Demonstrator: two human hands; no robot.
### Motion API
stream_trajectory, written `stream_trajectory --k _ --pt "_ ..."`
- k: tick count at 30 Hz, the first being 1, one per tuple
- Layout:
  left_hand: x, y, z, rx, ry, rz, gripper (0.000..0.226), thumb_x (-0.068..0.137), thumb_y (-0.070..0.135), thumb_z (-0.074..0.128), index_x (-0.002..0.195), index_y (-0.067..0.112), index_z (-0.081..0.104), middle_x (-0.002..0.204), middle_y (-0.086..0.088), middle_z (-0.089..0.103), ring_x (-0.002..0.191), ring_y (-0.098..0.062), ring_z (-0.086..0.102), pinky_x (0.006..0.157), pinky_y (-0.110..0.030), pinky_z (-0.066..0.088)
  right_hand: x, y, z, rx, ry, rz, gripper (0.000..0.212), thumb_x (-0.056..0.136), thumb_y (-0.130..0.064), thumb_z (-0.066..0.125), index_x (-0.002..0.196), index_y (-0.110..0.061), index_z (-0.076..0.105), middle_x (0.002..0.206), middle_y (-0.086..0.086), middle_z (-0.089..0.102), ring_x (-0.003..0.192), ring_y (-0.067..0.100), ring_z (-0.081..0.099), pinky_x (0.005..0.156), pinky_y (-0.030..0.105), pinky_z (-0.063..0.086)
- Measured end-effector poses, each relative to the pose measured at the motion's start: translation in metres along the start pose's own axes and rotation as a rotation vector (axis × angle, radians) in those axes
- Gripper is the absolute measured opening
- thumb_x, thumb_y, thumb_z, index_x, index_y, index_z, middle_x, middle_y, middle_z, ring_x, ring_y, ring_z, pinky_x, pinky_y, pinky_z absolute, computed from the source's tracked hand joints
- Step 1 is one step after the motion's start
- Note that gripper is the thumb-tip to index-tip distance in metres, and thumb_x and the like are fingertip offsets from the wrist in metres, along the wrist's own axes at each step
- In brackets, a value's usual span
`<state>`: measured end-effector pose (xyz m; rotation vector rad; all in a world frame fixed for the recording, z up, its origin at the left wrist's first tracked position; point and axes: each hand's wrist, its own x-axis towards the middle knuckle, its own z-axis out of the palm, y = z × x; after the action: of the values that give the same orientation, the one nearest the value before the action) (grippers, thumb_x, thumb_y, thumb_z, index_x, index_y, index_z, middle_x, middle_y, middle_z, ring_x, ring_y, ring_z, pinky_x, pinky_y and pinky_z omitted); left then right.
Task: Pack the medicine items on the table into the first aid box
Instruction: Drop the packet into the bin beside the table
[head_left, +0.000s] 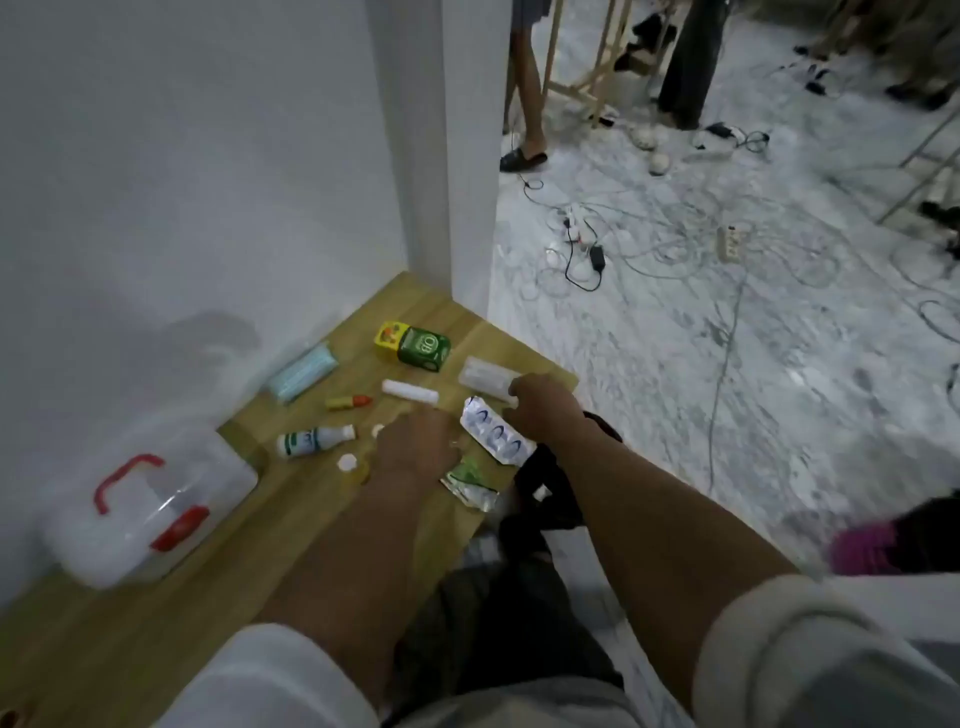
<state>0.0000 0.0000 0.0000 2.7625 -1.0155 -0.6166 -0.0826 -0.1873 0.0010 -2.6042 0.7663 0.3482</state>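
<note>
A: Where's the first aid box (148, 501)?

B: At the left end of the wooden table (332, 519), against the wall, well apart from most of the items. Clear rounded plastic, red handle and red clasp, and it looks to be closed (blurred, so I won't swear to it). If so, nothing goes in until someone undoes that clasp.

A: And the hands?

B: The left hand (415, 444) lies palm-down, fingers spread flat over the small things near the table's middle; I can't tell whether it has hold of anything. The right hand (543, 402) is farther out, fingers curled down at a clear plastic packet (485, 375) by the far edge. Whether they've closed on it isn't visible.

A: What might go wrong?

B: That packet is slick and sits near the edge, as do the silver blister strip (496, 436) and the crinkled green foil sachet (470, 483). A sweep of the wrist could push any of them to the floor. The white roll (410, 391) and the white bottle (314, 441) on its side are cylinders, so they'd likely roll if nudged.

A: The rest?

B: The green carton (423, 349) and yellow box (390, 338) are stiff card, easy to lift. The bagged blue masks (302, 375) are soft and floppy. The little orange tube (349, 401) and the small caps beside the left hand are easy to miss.
</note>
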Motion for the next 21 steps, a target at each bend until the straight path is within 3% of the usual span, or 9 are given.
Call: stream_trajectory --k 6,10,13,16,19,21 --pt "0.022 0.010 0.050 0.252 -0.112 -0.017 0.051 0.089 0.044 0.065 0.132 0.018 0.055 0.125 -0.008 0.061 0.115 -0.033 0.059 0.091 -0.045 0.044 0.011 0.022 0.056 0.085 -0.077 0.138 0.044 0.093 -0.043 0.061 0.125 -0.012 0.061 0.127 0.013 0.060 0.120 0.036 0.058 0.087 0.042 0.051" --pt "0.032 0.015 0.059 0.355 -0.173 -0.038 0.063 0.087 0.048 0.072 0.140 0.021 0.051 0.138 -0.010 0.052 0.125 -0.034 0.051 0.102 -0.047 0.039 0.016 0.019 0.078 0.018 -0.043 0.196 0.059 0.088 -0.051 0.067 0.132 -0.015 0.052 0.130 0.013 0.049 0.121 0.038 0.049 0.085 0.046 0.049" --pt "0.037 0.020 0.061 0.351 -0.179 -0.064 0.061 0.088 0.043 0.073 0.141 0.023 0.051 0.139 -0.010 0.050 0.127 -0.035 0.049 0.104 -0.047 0.038 0.020 0.019 0.082 0.111 -0.018 0.207 0.057 0.087 -0.047 0.070 0.131 -0.017 0.051 0.128 0.012 0.054 0.119 0.037 0.051 0.086 0.047 0.051" --pt "0.037 0.025 0.061 0.320 -0.142 -0.035 0.043 0.096 0.025 0.063 0.138 0.021 0.053 0.137 -0.011 0.050 0.124 -0.036 0.052 0.098 -0.047 0.043 0.022 0.023 0.081 0.246 -0.037 0.218 0.041 0.084 -0.037 0.072 0.114 -0.015 0.057 0.113 0.011 0.064 0.104 0.035 0.062 0.071 0.037 0.049" --pt "0.032 0.027 0.062 0.126 -0.168 -0.018 0.036 0.096 0.007 0.057 0.128 0.023 0.061 0.133 -0.010 0.050 0.116 -0.035 0.060 0.090 -0.047 0.051 0.012 0.030 0.078 0.385 -0.067 0.257 0.015 0.081 -0.026 0.069 0.085 -0.014 0.060 0.087 0.008 0.066 0.085 0.033 0.063 0.063 0.033 0.043" --pt "0.027 0.029 0.060 -0.029 -0.148 -0.017 0.030 0.092 0.006 0.061 0.114 0.027 0.065 0.124 -0.007 0.058 0.109 -0.034 0.065 0.087 -0.045 0.054 0.001 0.042 0.078 0.462 -0.050 0.283 0.032 0.084 -0.023 0.070 0.062 -0.019 0.047 0.064 0.001 0.052 0.068 0.026 0.055 0.055 0.029 0.034"
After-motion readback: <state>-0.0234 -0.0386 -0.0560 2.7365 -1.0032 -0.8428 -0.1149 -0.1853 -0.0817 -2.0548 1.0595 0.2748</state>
